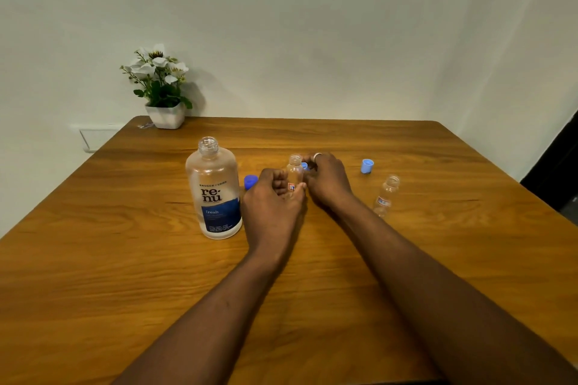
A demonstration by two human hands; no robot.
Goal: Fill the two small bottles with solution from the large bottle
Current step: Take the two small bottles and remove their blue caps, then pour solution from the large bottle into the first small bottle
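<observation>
The large clear bottle [214, 189] with a blue "renu fresh" label stands uncapped at centre left of the wooden table [125, 259]. Just behind its right side lies its dark blue cap [250, 181]. My left hand [272, 200] grips a small clear bottle [295, 170], upright and uncapped. My right hand [327, 180], ring on one finger, holds a small light blue cap [304, 166] beside that bottle's neck. The second small bottle [386, 195] stands uncapped to the right, untouched. Another light blue cap [367, 166] rests behind it.
A white pot of white flowers [162, 91] stands at the table's back left corner against the wall. The table's right edge runs close to a dark doorway [556, 166].
</observation>
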